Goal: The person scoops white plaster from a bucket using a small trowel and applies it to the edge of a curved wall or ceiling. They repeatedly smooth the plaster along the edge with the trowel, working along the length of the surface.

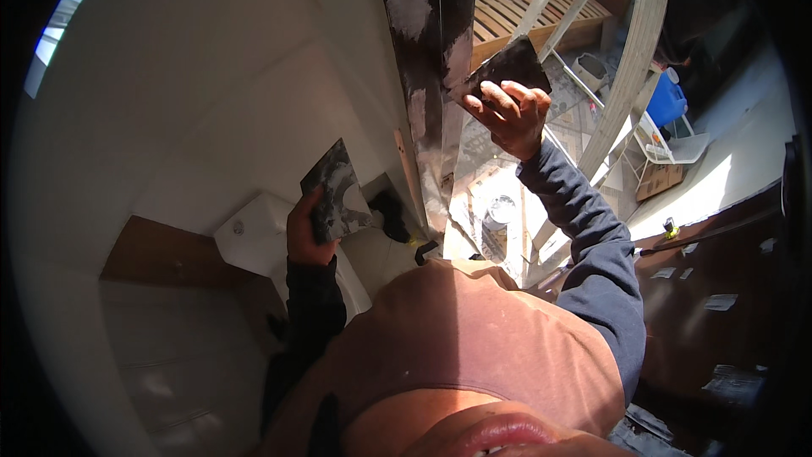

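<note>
My left hand (309, 233) is closed round the edge of a flat, squarish plate (331, 179) smeared with grey and white paste. It holds the plate tilted in front of the pale wall. Raised at the upper right, my right hand (514, 116) grips a thin, dark, flat spreader (518, 66) with the thumb and fingers. The spreader's left edge is at or very near a dark upright door frame (427, 51); whether it touches, I cannot tell. Pale patches of filler mark the frame's face.
A whitish wooden ladder (628, 76) stands just right of my right arm. Beyond it lie a slatted bed frame (499, 21) and a blue jug (666, 103). An open bucket (499, 211) stands below. At the left are a white basin-like fixture (254, 233) and a brown panel (156, 256).
</note>
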The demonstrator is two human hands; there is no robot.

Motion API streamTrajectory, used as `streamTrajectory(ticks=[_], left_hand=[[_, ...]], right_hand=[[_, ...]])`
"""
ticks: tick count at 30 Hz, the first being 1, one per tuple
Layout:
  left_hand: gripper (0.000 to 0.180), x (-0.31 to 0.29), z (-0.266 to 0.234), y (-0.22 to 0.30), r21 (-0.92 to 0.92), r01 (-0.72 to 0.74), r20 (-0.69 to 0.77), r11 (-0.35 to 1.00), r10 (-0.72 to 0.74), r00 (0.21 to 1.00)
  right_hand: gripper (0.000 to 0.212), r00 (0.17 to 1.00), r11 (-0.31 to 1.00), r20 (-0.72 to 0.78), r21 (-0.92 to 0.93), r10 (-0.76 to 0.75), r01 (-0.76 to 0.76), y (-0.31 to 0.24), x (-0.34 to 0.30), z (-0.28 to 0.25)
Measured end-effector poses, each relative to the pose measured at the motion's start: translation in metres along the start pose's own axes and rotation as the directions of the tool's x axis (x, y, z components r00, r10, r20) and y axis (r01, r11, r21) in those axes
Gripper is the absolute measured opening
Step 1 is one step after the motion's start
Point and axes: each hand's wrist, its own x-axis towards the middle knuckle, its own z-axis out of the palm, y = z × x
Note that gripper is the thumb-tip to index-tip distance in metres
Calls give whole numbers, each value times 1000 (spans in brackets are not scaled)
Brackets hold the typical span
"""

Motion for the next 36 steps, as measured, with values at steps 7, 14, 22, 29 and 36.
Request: streamTrajectory(ticks=[7,14,22,29,36], left_hand=[[72,2,-1,12,136,-251,19,958,251,968],[76,6,2,18,-175,214,-76,961,-230,970],[62,-3,0,28,97,-172,-27,980,175,984],[52,-6,8,35,-185,140,-83,973,-157,984],[37,-12,38,39,-470,276,-197,839,-405,893]], right_hand=[[58,961,939,-194,321,195,-126,-2,-5,21],[49,952,972,-233,168,201,-164,3,-26,32],[44,993,994,-67,-36,100,-102,5,13,-3],[35,920,857,37,349,391,-379,9,-47,-25],[36,-100,-490,616,506,781,-709,-64,-166,0]])
